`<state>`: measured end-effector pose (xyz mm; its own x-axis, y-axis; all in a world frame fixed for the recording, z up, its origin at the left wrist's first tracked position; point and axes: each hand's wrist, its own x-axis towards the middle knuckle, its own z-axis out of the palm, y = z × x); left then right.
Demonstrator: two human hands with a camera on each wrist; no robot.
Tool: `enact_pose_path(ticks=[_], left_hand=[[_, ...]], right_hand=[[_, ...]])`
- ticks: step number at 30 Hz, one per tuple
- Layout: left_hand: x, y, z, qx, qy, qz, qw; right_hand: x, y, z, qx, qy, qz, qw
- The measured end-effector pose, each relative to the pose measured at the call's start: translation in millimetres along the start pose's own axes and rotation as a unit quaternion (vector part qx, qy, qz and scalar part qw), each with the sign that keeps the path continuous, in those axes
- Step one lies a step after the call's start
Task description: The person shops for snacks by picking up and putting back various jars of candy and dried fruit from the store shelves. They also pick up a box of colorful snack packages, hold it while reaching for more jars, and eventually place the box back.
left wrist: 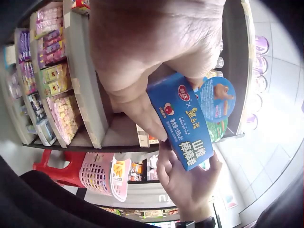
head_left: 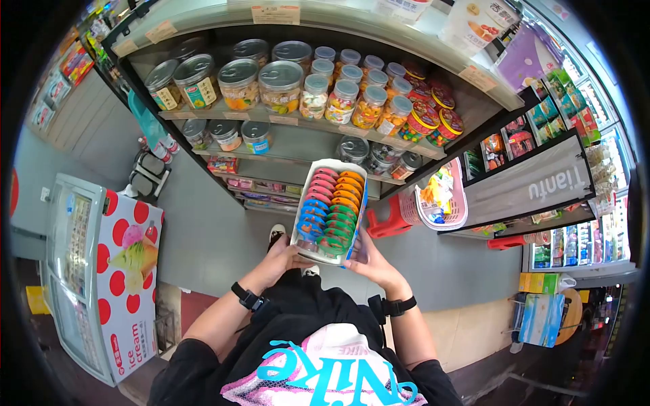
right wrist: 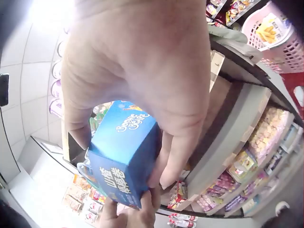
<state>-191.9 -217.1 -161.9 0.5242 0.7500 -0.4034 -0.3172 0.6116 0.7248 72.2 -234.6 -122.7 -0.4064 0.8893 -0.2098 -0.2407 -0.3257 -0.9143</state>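
Note:
Both hands hold an open blue cardboard display box [left wrist: 183, 126] in front of the body, in the head view below the shelves. Flat round wrapped snacks stand in two rows inside: pink [head_left: 323, 181] and orange [head_left: 349, 186] at the far end, blue [head_left: 313, 215] and green [head_left: 340, 223] nearer. My left hand [head_left: 274, 260] grips the near left corner. On the near right side, my right hand [head_left: 379, 265] grips it, thumb and fingers on opposite faces in the right wrist view [right wrist: 137, 71]. A round blue packet [left wrist: 221, 97] with a cartoon bear shows above the rim in the left wrist view.
Ahead stands a shelf unit [head_left: 284, 120] with several lidded jars [head_left: 281, 84] and bagged sweets lower down. A pink basket [head_left: 464, 196] rests on a red stool [head_left: 387, 220] to the right, by a rack. At left is an ice cream freezer [head_left: 128, 271].

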Motion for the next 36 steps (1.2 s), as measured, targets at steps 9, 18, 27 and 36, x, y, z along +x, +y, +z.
enact_pose_path(ticks=[9,18,27,36], left_hand=[[23,-6,18,0.085,-0.011,0.049,0.995],[49,17,30,0.313,-0.115,0.063,0.941],[111,68,50,0.443,0.059,0.285,0.848],[200,116,49,0.601,0.127,0.345,0.709]], right_hand=[[-15,-6,-9,-0.034,0.076,0.006,0.996],[-56,-6,-43,0.01,0.153,0.021,0.988],[-96,3,-57,0.021,0.217,-0.024,0.976],[-117,26,-57,0.043,0.256,-0.008,0.966]])
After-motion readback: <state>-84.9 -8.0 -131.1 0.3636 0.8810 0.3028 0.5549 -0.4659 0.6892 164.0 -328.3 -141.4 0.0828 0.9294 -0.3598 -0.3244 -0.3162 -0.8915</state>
